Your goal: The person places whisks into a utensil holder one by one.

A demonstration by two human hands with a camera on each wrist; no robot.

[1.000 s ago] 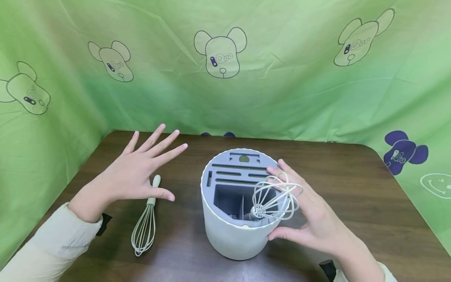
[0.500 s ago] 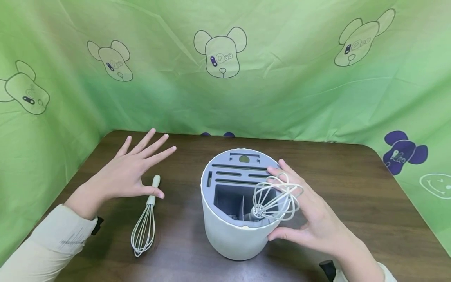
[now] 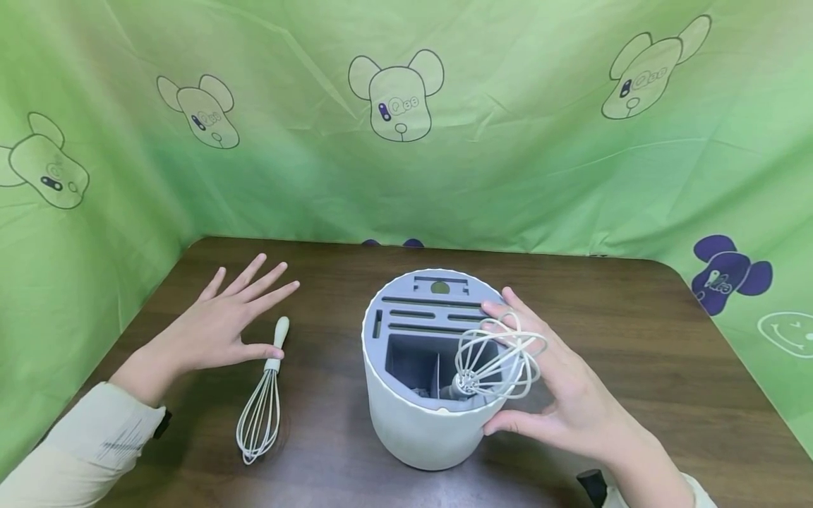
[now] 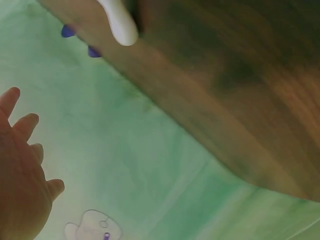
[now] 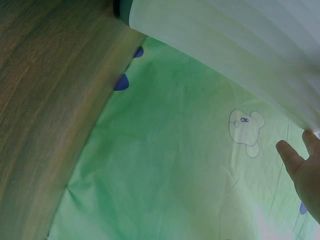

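Observation:
Off to the left, a whisk (image 3: 262, 402) with pale wires and a light handle lies on the table. My left hand (image 3: 212, 324) is over the table beside it, fingers spread, thumb overlapping the handle in the head view; nothing is in this hand. A round white utensil holder (image 3: 424, 434) with a grey slotted top stands in front of me. Handle down in its open compartment, a second whisk (image 3: 502, 360) leans right. My right hand (image 3: 562, 395) rests against the holder's right side, fingers at the rim behind the wires, thumb lower on the wall.
The brown wooden table (image 3: 635, 339) has rounded far corners. Green cloth (image 3: 527, 169) with printed bear heads hangs behind it and at both sides. The holder's top (image 3: 438, 303) has several narrow slots and a divided compartment at the front.
My left hand has drawn back left and lower, away from the holder, its fingers still spread. The right hand, the holder and both whisks have stayed put.

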